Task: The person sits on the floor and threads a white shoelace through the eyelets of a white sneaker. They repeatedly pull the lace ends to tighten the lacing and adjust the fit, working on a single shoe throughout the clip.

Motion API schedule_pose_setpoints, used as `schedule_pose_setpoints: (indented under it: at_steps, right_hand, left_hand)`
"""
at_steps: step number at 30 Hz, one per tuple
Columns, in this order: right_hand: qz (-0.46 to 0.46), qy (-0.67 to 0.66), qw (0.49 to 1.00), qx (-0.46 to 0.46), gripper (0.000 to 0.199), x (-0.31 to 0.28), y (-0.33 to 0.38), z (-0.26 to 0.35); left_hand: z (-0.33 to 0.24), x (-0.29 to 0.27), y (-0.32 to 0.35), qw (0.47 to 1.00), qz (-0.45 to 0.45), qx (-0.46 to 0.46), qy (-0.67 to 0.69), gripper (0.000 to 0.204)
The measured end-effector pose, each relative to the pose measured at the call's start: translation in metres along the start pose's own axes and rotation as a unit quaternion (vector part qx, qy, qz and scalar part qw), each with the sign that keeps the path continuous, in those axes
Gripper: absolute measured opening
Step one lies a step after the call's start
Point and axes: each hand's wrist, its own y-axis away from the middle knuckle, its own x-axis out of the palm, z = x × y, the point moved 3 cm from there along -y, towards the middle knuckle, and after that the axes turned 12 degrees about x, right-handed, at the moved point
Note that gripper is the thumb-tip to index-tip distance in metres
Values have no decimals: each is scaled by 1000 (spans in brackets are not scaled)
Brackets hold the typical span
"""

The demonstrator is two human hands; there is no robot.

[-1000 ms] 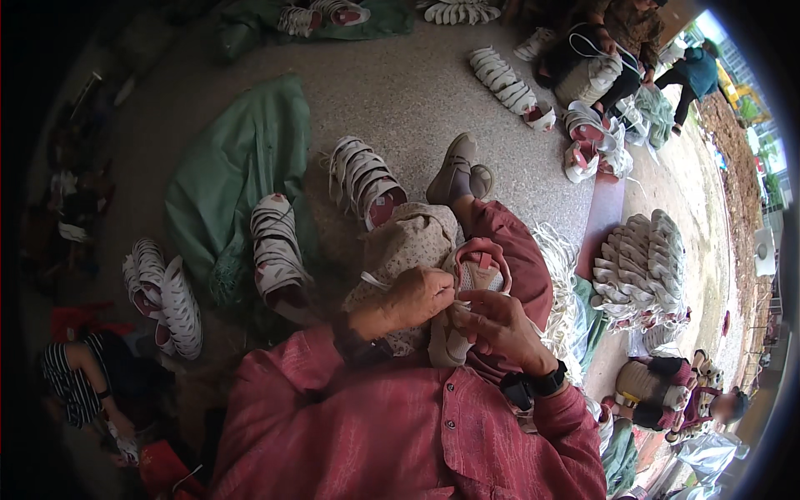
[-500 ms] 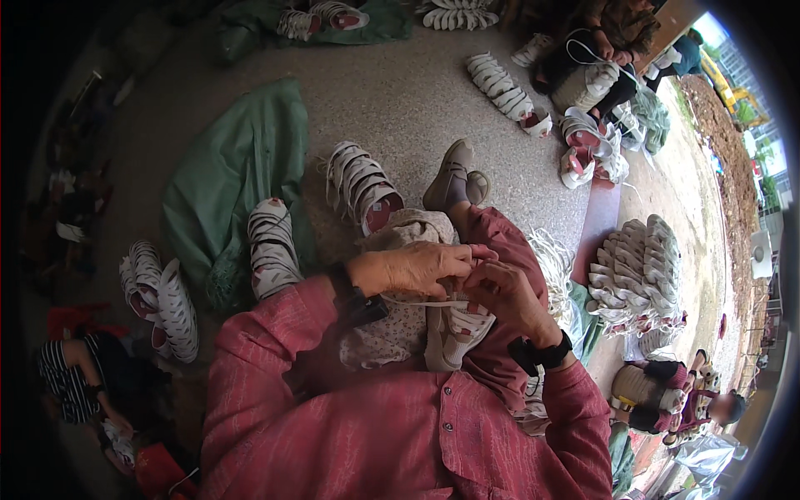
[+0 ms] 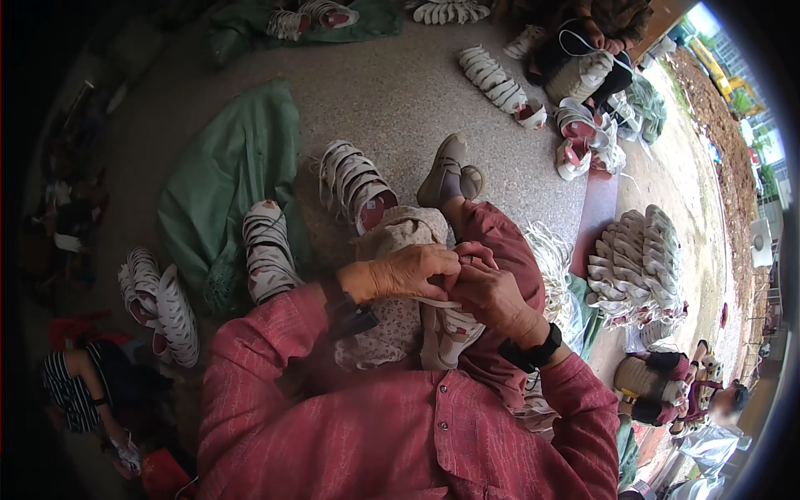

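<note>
1. Head view: concrete floor fills most of the scene, strewn with shoe parts and cloth.
2. Green cloth lies spread on the floor left of the person's knees.
3. Person's red shirt and red trouser leg cover the lower centre and hide much of the lap.
4. Big stack of white shoe uppers sits at right, well apart from the hands.
5. Two other people sit nearby: one top right with white pieces, another lower right.
6. Shoes with white straps lie around: one just ahead of the knee, one on the green cloth edge, a pair at left.
7. White shoe being worked on rests on the lap over a beige patterned cloth.
8. Left hand, fingers curled shut, pinches a white strap over the shoe.
9. Right hand, wearing a black watch, is closed on the same strap, touching the left hand.
</note>
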Motion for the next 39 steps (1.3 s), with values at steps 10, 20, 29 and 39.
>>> schedule_pose_setpoints:
  at_steps: [10, 20, 29, 39]
  right_hand:
    - [61, -447, 769, 453, 23, -63, 30, -23]
    - [-254, -889, 349, 153, 17, -114, 101, -150]
    - [-270, -897, 304, 172, 11, -163, 181, -204]
    - [-390, -605, 615, 323, 37, -141, 141, -108]
  left_hand:
    - [-20, 6, -14, 993, 71, -84, -53, 23]
    - [-10, 3, -13, 969, 75, -158, 172, 23]
    - [-5, 10, -18, 974, 53, -186, 115, 27]
    - [-48, 74, -80, 965, 51, 121, -227, 41]
